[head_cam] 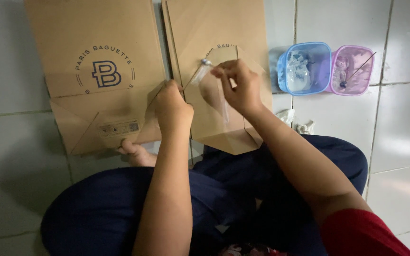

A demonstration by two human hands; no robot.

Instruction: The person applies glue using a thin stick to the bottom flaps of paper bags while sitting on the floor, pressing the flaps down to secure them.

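I sit cross-legged on a tiled floor, and both hands hold a small clear plastic bag (214,92) stretched between them above my lap. My left hand (171,105) grips the bag's lower left edge with closed fingers. My right hand (239,86) pinches its upper edge, next to a small pale bit (206,62) at the bag's top corner. What is inside the bag I cannot make out.
Two flat brown paper bags (96,71) (219,28) lie on the floor ahead, one with a dark printed logo. A blue plastic tub (305,68) and a pink one (353,69) stand at the right, the pink one with a thin stick in it. A bare foot (136,151) shows under the left bag.
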